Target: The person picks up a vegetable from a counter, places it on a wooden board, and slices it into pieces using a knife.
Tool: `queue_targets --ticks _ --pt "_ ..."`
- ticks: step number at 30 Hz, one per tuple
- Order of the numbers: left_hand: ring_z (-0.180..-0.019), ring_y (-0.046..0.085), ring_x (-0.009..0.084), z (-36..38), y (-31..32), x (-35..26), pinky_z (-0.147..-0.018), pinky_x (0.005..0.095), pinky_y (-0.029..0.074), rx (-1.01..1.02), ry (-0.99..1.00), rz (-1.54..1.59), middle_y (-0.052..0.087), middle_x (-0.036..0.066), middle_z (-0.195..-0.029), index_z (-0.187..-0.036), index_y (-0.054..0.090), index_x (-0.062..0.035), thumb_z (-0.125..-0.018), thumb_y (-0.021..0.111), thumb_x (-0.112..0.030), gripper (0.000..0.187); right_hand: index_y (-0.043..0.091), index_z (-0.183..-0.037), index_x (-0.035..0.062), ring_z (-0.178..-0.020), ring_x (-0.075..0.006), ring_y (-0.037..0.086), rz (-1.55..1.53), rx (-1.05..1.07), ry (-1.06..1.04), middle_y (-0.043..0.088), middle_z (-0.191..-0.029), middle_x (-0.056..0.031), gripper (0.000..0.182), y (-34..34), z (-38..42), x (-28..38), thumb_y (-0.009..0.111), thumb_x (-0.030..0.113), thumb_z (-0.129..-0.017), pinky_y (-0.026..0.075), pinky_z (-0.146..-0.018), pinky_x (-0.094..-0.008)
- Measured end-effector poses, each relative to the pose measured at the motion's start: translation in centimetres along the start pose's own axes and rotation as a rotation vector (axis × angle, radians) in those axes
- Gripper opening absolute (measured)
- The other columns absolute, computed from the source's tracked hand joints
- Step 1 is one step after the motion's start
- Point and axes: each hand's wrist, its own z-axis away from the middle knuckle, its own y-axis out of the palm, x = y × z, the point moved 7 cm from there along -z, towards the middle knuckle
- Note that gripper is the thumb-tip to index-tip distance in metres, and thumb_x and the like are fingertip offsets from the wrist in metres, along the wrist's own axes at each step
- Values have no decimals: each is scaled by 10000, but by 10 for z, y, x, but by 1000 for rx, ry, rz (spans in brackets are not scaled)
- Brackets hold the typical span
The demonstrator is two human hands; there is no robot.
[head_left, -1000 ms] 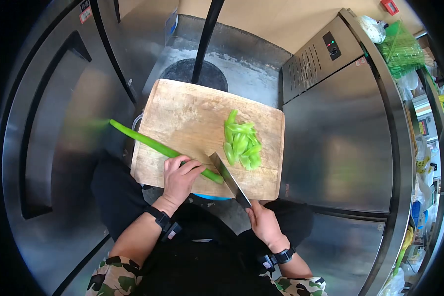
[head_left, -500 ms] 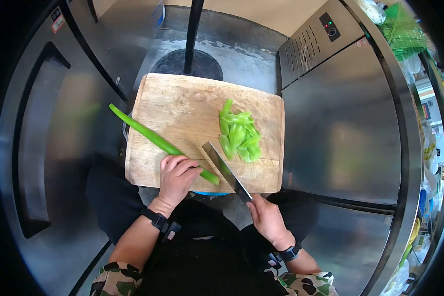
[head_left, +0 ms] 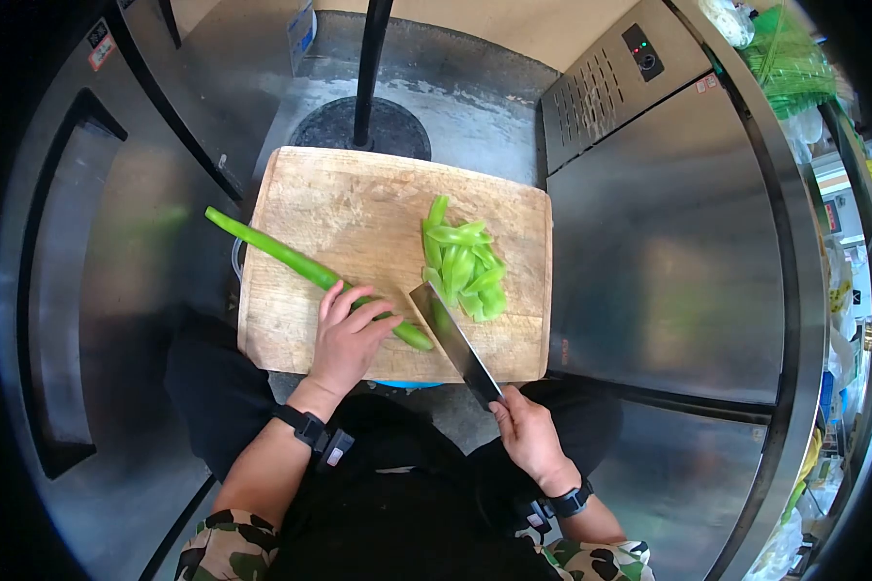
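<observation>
A long green celery stalk lies slantwise over the cutting board, its far end sticking out past the left edge. My left hand is on the stalk near its lower right end, fingers spaced and bent over it, pressing it to the board. My right hand is closed around the handle of a kitchen knife. The broad blade points up and left, just right of the stalk's cut end. Its tip is close to a pile of slanted celery slices on the board's right half.
Steel cabinets stand on both sides, the left door and the right one flanking the board. Behind the board, a black pole rises from a round base. Something blue shows under the front edge. Bags sit at upper right.
My left fingers have spread and shifted slightly up along the stalk, whose near end has risen a little. The knife blade has tilted, showing more of its flat face.
</observation>
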Motion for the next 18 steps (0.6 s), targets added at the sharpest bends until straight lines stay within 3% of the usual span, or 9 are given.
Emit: queue_targets --ticks 7,13,18 --pt "-986 586 250 6 -2 -6 -856 387 472 -63 29 -10 673 -10 -989 -916 736 -123 -705 716 -119 211 539 -1023 63 -766 -414 636 111 -8 -125 635 -871 -193 100 -4 -4 23 565 129 -953 531 -635 -477" --pt "-948 610 231 3 -5 -10 -838 384 495 -90 5 -27 661 -3 -948 -854 717 -121 -680 674 -95 181 579 -1038 52 -711 -381 633 198 -8 -218 614 -825 -163 123 -9 -4 35 603 92 -924 527 -617 -439" --pt "-963 617 241 5 -2 -8 -854 391 493 -80 -23 -34 656 21 -926 -838 696 -87 -640 719 -66 201 575 -1044 41 -687 -322 648 226 16 -239 616 -863 -132 168 -5 3 33 611 57 -880 533 -593 -397"
